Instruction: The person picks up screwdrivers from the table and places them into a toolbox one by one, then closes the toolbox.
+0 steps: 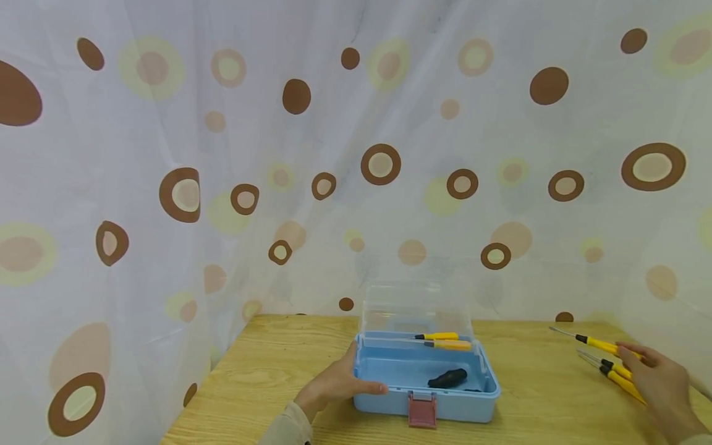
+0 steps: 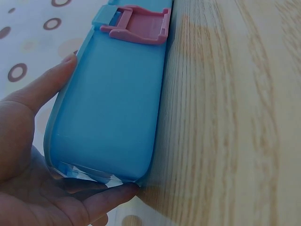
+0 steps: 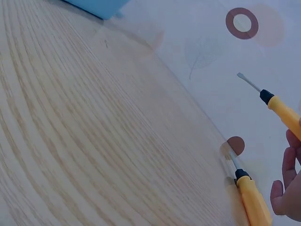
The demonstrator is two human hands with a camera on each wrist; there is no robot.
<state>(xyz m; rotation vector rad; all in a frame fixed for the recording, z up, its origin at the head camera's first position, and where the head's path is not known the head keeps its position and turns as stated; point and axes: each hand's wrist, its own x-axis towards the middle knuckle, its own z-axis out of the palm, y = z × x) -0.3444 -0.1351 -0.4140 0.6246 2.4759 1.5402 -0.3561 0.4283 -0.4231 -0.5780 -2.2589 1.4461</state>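
A light-blue toolbox (image 1: 384, 402) with a clear lid (image 1: 414, 300) stands raised open on the wooden table. My left hand (image 1: 336, 383) grips its left end, thumb along the front rim and fingers against the end wall (image 2: 101, 172). Inside lies a dark-handled tool (image 1: 447, 378), its tip hidden. Two yellow-handled screwdrivers (image 1: 452, 346) lie across the back of the box. At the right, my right hand (image 1: 662, 386) holds a yellow screwdriver (image 1: 601, 344) by its handle, its flat blade (image 3: 249, 81) pointing away from the fingers. Two more yellow-handled screwdrivers (image 1: 625, 384) lie beneath that hand.
A pink latch (image 1: 423, 412) hangs down at the toolbox's front. The wooden table (image 1: 534, 383) extends between the box and the right-hand screwdrivers. Behind it hangs a white curtain (image 1: 423, 123) with brown and pale dots, reaching down to the table's back edge.
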